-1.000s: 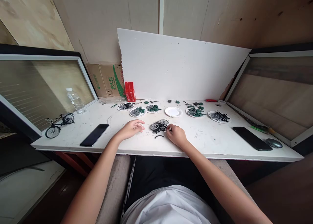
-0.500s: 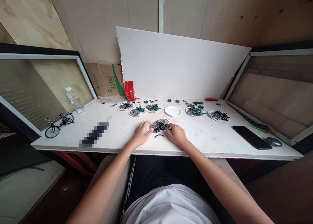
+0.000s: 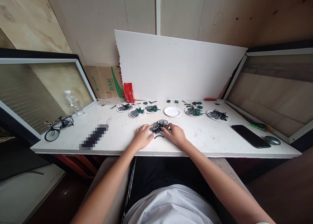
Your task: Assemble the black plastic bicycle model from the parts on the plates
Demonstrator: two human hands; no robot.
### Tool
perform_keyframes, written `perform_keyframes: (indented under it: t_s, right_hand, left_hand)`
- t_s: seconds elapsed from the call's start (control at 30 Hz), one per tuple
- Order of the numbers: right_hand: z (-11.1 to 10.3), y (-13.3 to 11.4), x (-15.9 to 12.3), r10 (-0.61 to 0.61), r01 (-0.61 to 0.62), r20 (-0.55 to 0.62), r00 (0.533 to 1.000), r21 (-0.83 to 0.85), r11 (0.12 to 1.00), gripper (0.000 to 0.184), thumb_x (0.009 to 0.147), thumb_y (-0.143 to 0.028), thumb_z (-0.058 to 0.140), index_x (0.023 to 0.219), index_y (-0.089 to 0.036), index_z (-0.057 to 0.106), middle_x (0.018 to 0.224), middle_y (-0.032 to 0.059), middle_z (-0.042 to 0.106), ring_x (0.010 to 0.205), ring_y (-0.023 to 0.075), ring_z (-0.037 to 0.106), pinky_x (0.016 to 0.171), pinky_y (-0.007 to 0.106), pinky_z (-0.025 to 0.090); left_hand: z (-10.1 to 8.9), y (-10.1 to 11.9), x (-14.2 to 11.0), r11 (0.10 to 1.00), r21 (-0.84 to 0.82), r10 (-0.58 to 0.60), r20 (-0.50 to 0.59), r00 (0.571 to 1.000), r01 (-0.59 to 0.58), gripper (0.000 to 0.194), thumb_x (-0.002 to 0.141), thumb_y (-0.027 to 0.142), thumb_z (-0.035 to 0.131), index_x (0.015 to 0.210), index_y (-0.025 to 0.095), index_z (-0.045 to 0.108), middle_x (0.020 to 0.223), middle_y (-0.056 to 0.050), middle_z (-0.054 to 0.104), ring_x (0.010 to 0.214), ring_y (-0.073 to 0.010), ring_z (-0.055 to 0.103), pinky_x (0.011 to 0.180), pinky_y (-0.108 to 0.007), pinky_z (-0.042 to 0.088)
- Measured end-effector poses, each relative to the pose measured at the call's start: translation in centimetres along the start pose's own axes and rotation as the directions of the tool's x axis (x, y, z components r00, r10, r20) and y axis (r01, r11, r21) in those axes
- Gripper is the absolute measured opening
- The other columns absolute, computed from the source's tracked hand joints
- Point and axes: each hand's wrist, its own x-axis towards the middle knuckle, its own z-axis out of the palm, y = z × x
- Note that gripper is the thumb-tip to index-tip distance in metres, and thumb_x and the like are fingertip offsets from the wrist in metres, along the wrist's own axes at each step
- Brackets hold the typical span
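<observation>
A pile of small black bicycle-model parts [image 3: 158,127], with spoked wheels on top, lies on the white table between my hands. My left hand [image 3: 142,136] rests flat at the pile's left side, its fingers stretched out and apart, the fingertips at the edge of the parts. On the right side, my right hand [image 3: 176,134] has thumb and forefinger pinched together at the parts; what sits between them is too small to name. A thin curved black strip [image 3: 159,136] lies just in front of the pile.
Paper plates of black and green parts line the back, among them a left plate [image 3: 137,112] and a right plate [image 3: 218,115], with a bare white plate [image 3: 172,112] between. An assembled bicycle model [image 3: 58,128] and bottle [image 3: 74,103] stand left; a phone [image 3: 250,136] and mouse [image 3: 272,140] lie right.
My left hand has flattened a little, its fingertips shifting slightly at the pile's left edge. My right hand stays pinched at the right side. The view has tilted slightly.
</observation>
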Motion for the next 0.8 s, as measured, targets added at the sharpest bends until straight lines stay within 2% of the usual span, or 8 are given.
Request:
perform_keyframes:
  t_s: [0.1, 0.2, 0.3, 0.4, 0.5, 0.63, 0.8]
  right_hand:
    - [0.3, 0.3, 0.1, 0.0, 0.0, -0.008, 1.0, -0.003, 1.0, 0.032, 0.105, -0.051, 0.059, 0.114, -0.022, 0.068, 0.088, 0.0044, 0.078, 0.072, 0.0205, 0.069, 0.065, 0.028, 0.04]
    - [0.5, 0.4, 0.2, -0.024, 0.024, -0.011, 1.0, -0.012, 1.0, 0.029, 0.105, -0.045, 0.06, 0.119, -0.022, 0.071, 0.104, 0.0075, 0.081, 0.088, 0.0229, 0.074, 0.071, 0.028, 0.044]
    - [0.4, 0.2, 0.2, -0.044, 0.044, -0.003, 0.999, -0.018, 0.999, 0.029, 0.105, -0.041, 0.06, 0.123, -0.022, 0.072, 0.115, 0.0094, 0.08, 0.102, 0.0249, 0.075, 0.078, 0.028, 0.046]
    - [0.2, 0.0, 0.1, -0.026, 0.026, 0.014, 1.0, -0.034, 0.999, 0.027, 0.105, -0.038, 0.059, 0.121, -0.021, 0.074, 0.114, 0.0093, 0.08, 0.1, 0.0239, 0.075, 0.077, 0.027, 0.045]
    - [0.1, -0.1, 0.1, -0.015, 0.016, 0.014, 1.0, -0.052, 0.999, 0.026, 0.105, -0.037, 0.058, 0.118, -0.021, 0.074, 0.11, 0.0087, 0.081, 0.095, 0.0229, 0.074, 0.074, 0.027, 0.043]
    - [0.2, 0.0, 0.1, -0.038, 0.038, 0.019, 0.999, -0.044, 0.998, 0.029, 0.105, -0.043, 0.058, 0.113, -0.022, 0.076, 0.107, 0.0081, 0.081, 0.09, 0.0223, 0.073, 0.072, 0.027, 0.042]
    - [0.4, 0.1, 0.1, -0.061, 0.062, 0.01, 0.998, -0.05, 0.997, 0.025, 0.104, -0.039, 0.059, 0.11, -0.022, 0.076, 0.105, 0.0079, 0.08, 0.089, 0.0223, 0.072, 0.071, 0.027, 0.041]
  left_hand:
    - [-0.3, 0.2, -0.1, 1.0, -0.009, -0.009, 0.012, 1.0, 0.01, 0.045, 0.102, 0.042, 0.053, 0.143, 0.026, 0.056, 0.146, -0.012, 0.06, 0.14, -0.0322, 0.056, 0.12, -0.054, 0.041]
    - [-0.6, 0.4, 0.5, 1.0, -0.015, -0.005, -0.008, 1.0, 0.004, 0.04, 0.099, 0.038, 0.056, 0.138, 0.026, 0.059, 0.143, -0.012, 0.06, 0.137, -0.0325, 0.057, 0.118, -0.054, 0.043]
    - [-0.6, 0.5, 2.2, 0.999, -0.034, 0.039, -0.019, 0.999, -0.04, 0.042, 0.093, 0.032, 0.062, 0.135, 0.027, 0.059, 0.143, -0.012, 0.059, 0.136, -0.0334, 0.058, 0.117, -0.053, 0.046]
    - [-0.2, 0.6, 4.3, 0.985, -0.114, 0.133, 0.039, 0.99, -0.127, 0.049, 0.088, 0.026, 0.065, 0.137, 0.03, 0.059, 0.144, -0.009, 0.058, 0.136, -0.0311, 0.059, 0.118, -0.048, 0.047]
    - [0.7, 0.6, 5.2, 0.983, -0.128, 0.137, 0.029, 0.99, -0.132, 0.049, 0.089, 0.026, 0.065, 0.137, 0.029, 0.06, 0.146, -0.01, 0.059, 0.138, -0.0317, 0.057, 0.12, -0.049, 0.045]
    - [1.7, 0.6, 4.2, 0.987, -0.116, 0.112, -0.001, 0.994, -0.111, 0.043, 0.099, 0.032, 0.057, 0.141, 0.026, 0.058, 0.145, -0.012, 0.061, 0.14, -0.033, 0.056, 0.121, -0.053, 0.043]
    - [1.6, 0.7, 3.3, 0.987, -0.117, 0.111, -0.021, 0.994, -0.113, 0.044, 0.099, 0.031, 0.057, 0.142, 0.024, 0.057, 0.144, -0.013, 0.062, 0.138, -0.0327, 0.059, 0.119, -0.052, 0.046]
